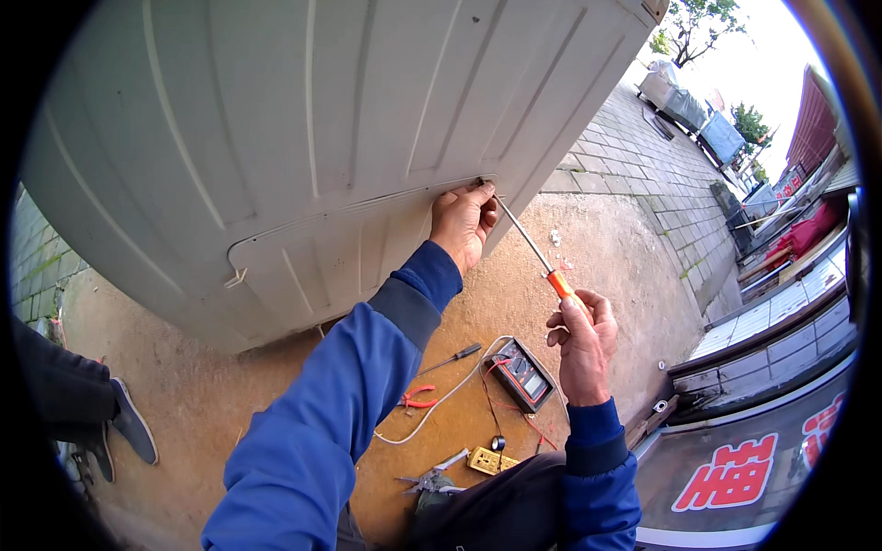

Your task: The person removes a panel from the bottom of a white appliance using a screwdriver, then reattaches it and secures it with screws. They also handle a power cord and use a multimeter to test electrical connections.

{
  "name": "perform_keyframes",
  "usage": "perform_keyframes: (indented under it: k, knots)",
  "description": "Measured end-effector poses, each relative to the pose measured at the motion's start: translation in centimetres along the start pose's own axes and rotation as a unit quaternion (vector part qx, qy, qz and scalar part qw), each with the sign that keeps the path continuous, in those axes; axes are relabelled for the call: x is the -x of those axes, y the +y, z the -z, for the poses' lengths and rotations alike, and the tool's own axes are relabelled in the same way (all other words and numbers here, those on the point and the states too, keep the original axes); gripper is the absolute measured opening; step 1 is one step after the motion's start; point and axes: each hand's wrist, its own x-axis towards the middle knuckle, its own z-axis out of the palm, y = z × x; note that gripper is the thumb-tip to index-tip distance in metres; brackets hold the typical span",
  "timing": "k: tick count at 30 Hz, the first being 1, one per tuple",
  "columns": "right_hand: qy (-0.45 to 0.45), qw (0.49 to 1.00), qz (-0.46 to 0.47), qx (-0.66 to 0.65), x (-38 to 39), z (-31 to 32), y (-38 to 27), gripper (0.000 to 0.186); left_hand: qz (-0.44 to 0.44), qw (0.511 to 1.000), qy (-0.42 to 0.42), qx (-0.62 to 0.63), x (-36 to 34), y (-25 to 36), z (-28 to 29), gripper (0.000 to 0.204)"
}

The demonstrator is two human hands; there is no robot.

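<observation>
A large white ribbed metal cabinet (266, 92) leans over the ground in front of me, with a smaller access panel (367, 248) set into its lower part. My left hand (462, 225) is pinched at the upper right corner of that panel; what its fingertips hold is hidden. My right hand (586, 344) grips the orange handle of a long screwdriver (536, 248). The screwdriver's shaft slants up to the left, its tip close beside my left fingertips. A white hook-like piece (237, 277) sticks out at the panel's left end.
On the ground below lie a multimeter (522, 375) with red leads, a dark screwdriver (450, 358), red-handled pliers (418, 397), grey pliers (432, 479) and a yellow power strip (491, 461). Another person's shoe (135, 422) stands at left. A sign board (735, 477) is at right.
</observation>
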Motion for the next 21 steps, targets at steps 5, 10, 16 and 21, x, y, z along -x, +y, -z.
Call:
perform_keyframes:
  k: [5,10,16,21]
  knots:
    - [-0.08,0.977,-0.191,-0.042,-0.1,1.2,-1.7,0.04,-0.003,1.0,0.018,-0.008,0.1,0.3,0.2,0.004]
    - [-0.14,0.979,-0.147,-0.003,-0.2,1.2,-3.1,0.029,0.001,0.999,0.024,-0.023,0.1,0.1,-0.1,0.006]
    - [-0.164,0.969,-0.178,0.051,-0.3,1.5,-3.7,0.026,0.011,0.999,0.031,-0.043,0.5,0.5,-0.4,0.007]
    - [-0.174,0.973,-0.132,0.078,-0.5,1.4,-2.5,0.032,0.012,0.998,0.04,-0.053,0.4,0.6,-0.7,0.01]
